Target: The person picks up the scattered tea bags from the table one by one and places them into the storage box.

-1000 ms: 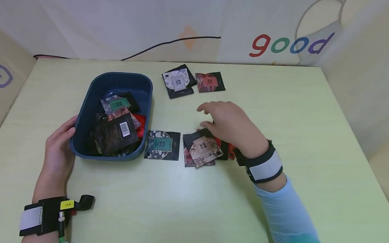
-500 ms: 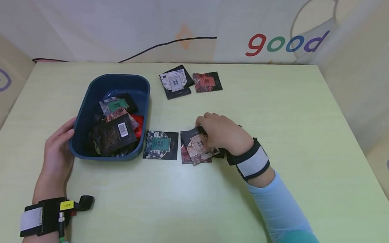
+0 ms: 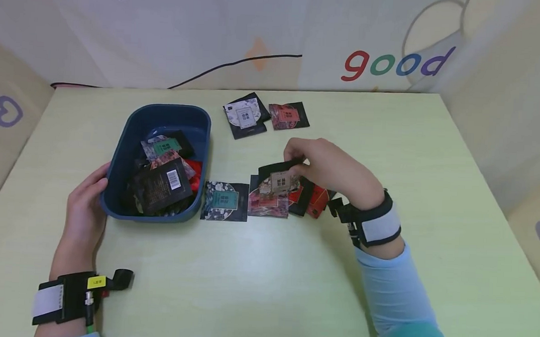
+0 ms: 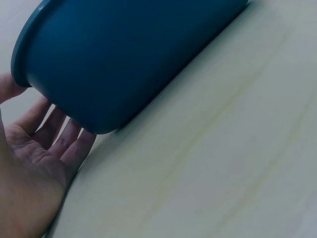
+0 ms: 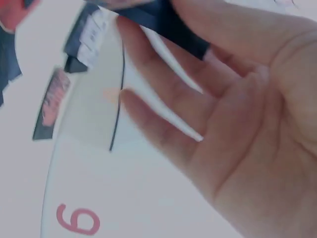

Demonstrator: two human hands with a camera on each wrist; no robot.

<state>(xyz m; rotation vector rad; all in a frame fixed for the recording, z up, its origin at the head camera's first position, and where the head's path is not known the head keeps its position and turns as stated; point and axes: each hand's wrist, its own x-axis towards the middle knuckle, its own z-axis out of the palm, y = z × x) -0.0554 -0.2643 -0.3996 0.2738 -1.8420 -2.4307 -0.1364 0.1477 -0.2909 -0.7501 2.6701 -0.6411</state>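
Observation:
My right hand (image 3: 338,169) pinches the top edge of a black sachet with a floral print and beige label (image 3: 278,181), tilted over the row on the table. In the right wrist view, thumb and fingers meet at the dark sachet (image 5: 166,25); the other fingers spread loosely. Beneath it lies a pinkish sachet (image 3: 268,208), with black-and-red (image 3: 300,202) and red (image 3: 317,201) ones to its right. A blue plastic bin (image 4: 114,59) holds several jumbled sachets. My left hand (image 3: 85,205) rests against its left side, fingers fairly straight along the outer wall, thumb by the rim.
A teal-labelled sachet (image 3: 225,200) lies flat beside the bin. Farther back are a white-labelled sachet (image 3: 245,116) overlapping a dark one, and a red-labelled sachet (image 3: 289,116). A printed cloth wall (image 3: 190,29) stands behind the pale table (image 3: 228,287).
My right hand came down onto the pile, then lifted the beige-labelled sachet up and back, uncovering the pinkish one and the red ones. My left hand stays at the bin.

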